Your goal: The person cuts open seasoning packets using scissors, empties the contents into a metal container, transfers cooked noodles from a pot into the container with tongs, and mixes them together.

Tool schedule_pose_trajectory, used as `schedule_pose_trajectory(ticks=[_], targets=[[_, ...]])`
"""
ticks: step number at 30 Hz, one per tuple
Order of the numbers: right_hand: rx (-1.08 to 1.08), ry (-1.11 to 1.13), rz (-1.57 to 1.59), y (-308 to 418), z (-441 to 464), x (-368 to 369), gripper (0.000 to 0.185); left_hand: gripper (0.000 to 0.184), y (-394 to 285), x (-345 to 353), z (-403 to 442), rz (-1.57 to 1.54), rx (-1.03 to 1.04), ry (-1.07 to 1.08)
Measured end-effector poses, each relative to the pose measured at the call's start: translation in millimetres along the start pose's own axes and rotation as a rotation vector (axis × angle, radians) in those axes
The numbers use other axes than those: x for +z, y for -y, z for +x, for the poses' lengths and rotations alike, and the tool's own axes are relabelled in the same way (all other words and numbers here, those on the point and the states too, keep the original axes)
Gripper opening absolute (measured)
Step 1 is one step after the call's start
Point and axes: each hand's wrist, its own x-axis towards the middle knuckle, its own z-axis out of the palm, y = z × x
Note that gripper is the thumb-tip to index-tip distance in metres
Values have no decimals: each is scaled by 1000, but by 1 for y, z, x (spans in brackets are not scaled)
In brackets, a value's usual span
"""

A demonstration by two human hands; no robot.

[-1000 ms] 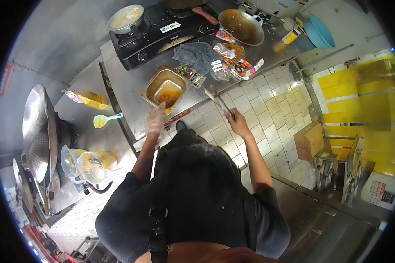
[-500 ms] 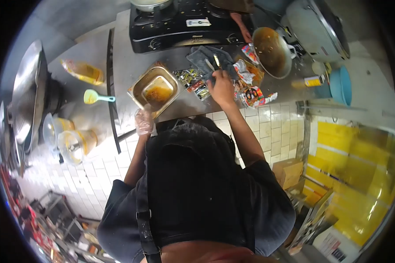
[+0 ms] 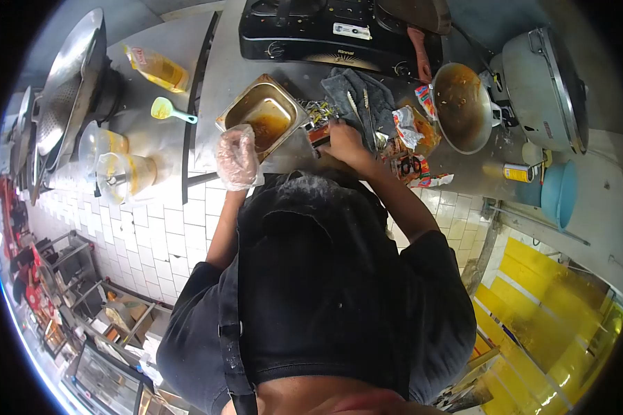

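My left hand (image 3: 237, 158), in a clear plastic glove, is at the near left corner of a rectangular steel pan (image 3: 292, 131). Its fingers are curled, and the crumpled glove hides whether anything is in them. Orange-brown sauce (image 3: 268, 131) covers part of the pan's bottom. My bare right hand (image 3: 346, 144) is closed at the fingertips on the edge of a dark red packet (image 3: 318, 134) right of the pan. Beyond this hand, metal tongs (image 3: 354, 104) lie on a dark grey cloth (image 3: 339, 86).
A black gas stove (image 3: 311, 50) stands behind. Right of the cloth are torn wrappers (image 3: 408, 128) and a sauce-stained pan (image 3: 458, 104). A large pot (image 3: 543, 93) and a blue bowl (image 3: 559, 194) stand farther right. At left are a ladle (image 3: 169, 111), a bottle (image 3: 156, 68) and plastic tubs (image 3: 124, 176).
My right hand has shifted left from beside the tongs to the packet. My left hand has risen from the pan's near edge, its fingers now curled. The whole view has shifted.
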Motion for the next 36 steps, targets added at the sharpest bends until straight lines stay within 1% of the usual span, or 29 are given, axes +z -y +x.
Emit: schedule_pose_trajectory(ticks=[1, 2, 3, 4, 5, 7, 8, 9, 10, 11, 13, 15, 16, 18, 20, 21, 23, 24, 25, 26, 27, 28, 29, 31, 32, 33, 34, 35, 36], targets=[[-8, -2, 0, -5, 3, 9, 40, 9, 1, 1, -2, -62, -55, 6], [15, 97, 75, -6, 5, 9, 35, 9, 3, -1, -4, -61, -52, -2], [35, 193, 146, -7, 10, 8, 31, 11, 5, -4, -6, -143, -183, 72], [87, 226, 161, -6, 12, 9, 25, 14, 7, -6, -8, -226, -316, 146], [78, 228, 153, -4, 11, 2, 25, 14, 2, -11, -8, -229, -317, 134], [86, 315, 244, -3, 13, -12, 24, 19, -5, -22, 0, 246, -25, 275], [78, 315, 242, -1, 17, -12, 24, 20, -10, -29, 8, 294, 48, 397], [90, 202, 201, 3, 18, -8, 24, 20, -14, -31, 11, 299, 47, 399], [105, 88, 163, 7, 17, -2, 24, 20, -19, -30, 13, 276, 106, 406], [110, 92, 169, 11, 18, 6, 24, 20, -21, -28, 12, 250, 162, 413], [-8, -258, 138, 17, 22, 23, 25, 22, -16, -22, 12, 248, 186, 394], [-6, -287, 137, 18, 31, 37, 28, 24, -13, -18, 22, 359, 288, 538], [25, -205, 142, 18, 37, 42, 28, 26, -12, -16, 28, 416, 344, 610], [135, -21, 207, 24, 42, 35, 28, 27, -7, -12, 29, 378, 374, 578], [100, -58, 231, 14, 39, 32, 29, 28, -9, -11, 29, 348, 379, 516], [62, -89, 259, 15, 37, 18, 30, 28, -11, -13, 31, 344, 386, 505], [63, -72, 220, 9, 21, -21, 31, 28, -16, -16, 37, 218, 307, 483], [73, -52, 424, 4, 12, -38, 29, 25, -28, -20, 39, 200, 200, 490], [85, -25, 631, 7, 4, -54, 27, 25, -23, -15, 38, 196, 191, 475], [78, -16, 621, 21, -5, -75, 27, 25, -15, -9, 35, 221, 168, 459], [8, 2, 830, 41, -12, -101, 22, 26, -10, -6, 35, 249, 146, 443], [-63, 22, 1041, 57, -16, -120, 20, 30, -29, -5, 42, 4, 7, 477], [-74, 28, 1039, 70, -15, -126, 20, 30, -33, 1, 45, 8, 7, 466], [-188, 101, 1122, 93, -12, -131, 22, 32, -37, 8, 53, -323, -521, 854], [-241, 114, 1012, 100, -9, -136, 33, 32, -26, 19, 49, -319, -522, 840], [-253, 122, 1013, 108, -9, -142, 33, 34, -3, 36, 38, -96, 7, 612], [-168, 66, 976, 117, -12, -149, 38, 35, -1, 42, 39, 11, 272, 508], [-83, 10, 936, 125, -15, -157, 43, 36, 0, 47, 39, 140, 518, 351], [-21, -9, 874, 128, -20, -166, 40, 37, -14, 46, 47, -460, -168, 447]])
